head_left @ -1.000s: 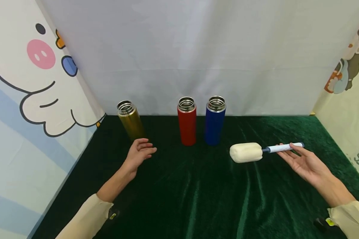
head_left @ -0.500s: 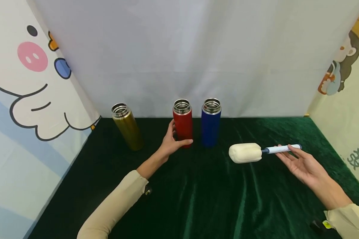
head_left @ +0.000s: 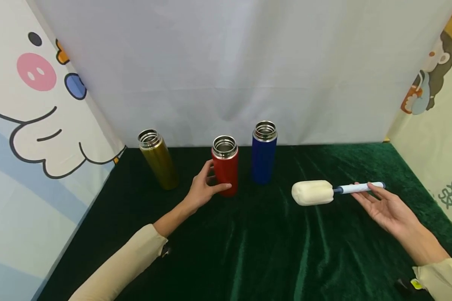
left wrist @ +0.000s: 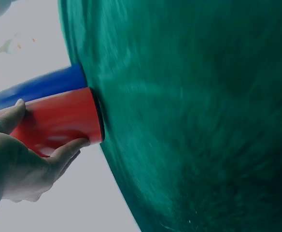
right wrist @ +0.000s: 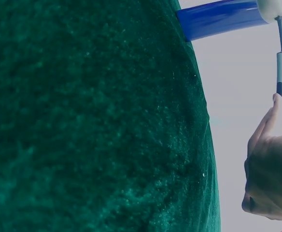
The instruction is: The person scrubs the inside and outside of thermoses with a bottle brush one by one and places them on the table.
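Head view shows the left hand (head_left: 204,189) wrapped round the lower body of the red bottle (head_left: 225,165), thumb in front and fingers curled behind; the left wrist view confirms that grip, with the thumb and fingers on opposite sides of the red wall. That bottle stands upright on the green cloth (head_left: 271,251), its long axis vertical and its open steel mouth pointing straight up, a little nearer the person than its two neighbours. A gold bottle (head_left: 158,159) stands apart to its left and a blue bottle (head_left: 263,152) just beside it on the right, slightly farther back, both upright and open-mouthed too. To the right of the red bottle, beyond the blue one, lies the bottle brush (head_left: 335,191), held above the cloth with its long axis nearly horizontal and running left to right: the cream sponge head points left toward the bottles and the white handle points right. The right hand (head_left: 388,209) carries that handle on loosely bent fingers, palm up, with the thumb over the shaft. So the brush head is well apart from the red bottle's mouth and lower than it, lying crosswise to the bottle's upright axis. The right hand is nearer the brush, the left nearer the bottle, and the two hands are well apart.
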Motion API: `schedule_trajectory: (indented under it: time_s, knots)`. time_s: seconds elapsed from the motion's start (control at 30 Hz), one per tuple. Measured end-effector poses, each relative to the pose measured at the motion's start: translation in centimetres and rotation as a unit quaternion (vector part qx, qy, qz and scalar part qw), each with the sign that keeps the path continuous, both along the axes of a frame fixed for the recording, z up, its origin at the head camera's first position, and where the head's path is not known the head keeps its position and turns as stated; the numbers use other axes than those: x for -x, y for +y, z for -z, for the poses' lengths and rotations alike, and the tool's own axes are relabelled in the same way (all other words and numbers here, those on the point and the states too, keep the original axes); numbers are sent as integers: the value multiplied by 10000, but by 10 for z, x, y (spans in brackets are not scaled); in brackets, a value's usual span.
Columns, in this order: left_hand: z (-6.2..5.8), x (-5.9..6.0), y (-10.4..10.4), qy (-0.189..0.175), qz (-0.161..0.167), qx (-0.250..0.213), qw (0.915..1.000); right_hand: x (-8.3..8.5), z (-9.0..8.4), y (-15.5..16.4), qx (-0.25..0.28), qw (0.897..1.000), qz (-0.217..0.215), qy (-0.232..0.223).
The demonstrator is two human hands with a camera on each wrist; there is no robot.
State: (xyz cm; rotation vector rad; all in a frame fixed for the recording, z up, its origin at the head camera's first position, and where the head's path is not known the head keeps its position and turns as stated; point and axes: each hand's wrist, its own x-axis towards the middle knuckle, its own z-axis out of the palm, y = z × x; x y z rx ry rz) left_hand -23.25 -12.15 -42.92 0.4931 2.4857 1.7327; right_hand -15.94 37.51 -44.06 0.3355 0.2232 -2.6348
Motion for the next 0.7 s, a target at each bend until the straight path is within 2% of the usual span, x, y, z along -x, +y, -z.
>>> schedule_trajectory:
  time_s: [0.17,0.3,0.43,0.57,0.63,0.7]
  knots:
    - [-8,-32,4,92,550,-14,9984,5,-6,-2,123,9998,-119,126]
    - [-11,-46,14,243,975,-74,9949,14,-21,-14,148,9996,-127,190]
    - [-9,-49,24,276,1312,-169,9908,23,-53,-35,-85,9998,14,163]
    - [-4,-46,29,141,1453,-143,9892,28,-93,-58,-142,9992,208,323]
    - [-1,-45,30,115,1501,-92,9886,30,-109,-69,-182,9964,315,761]
    - [3,-45,30,58,1533,-38,9881,32,-122,-81,-539,9876,523,1379]
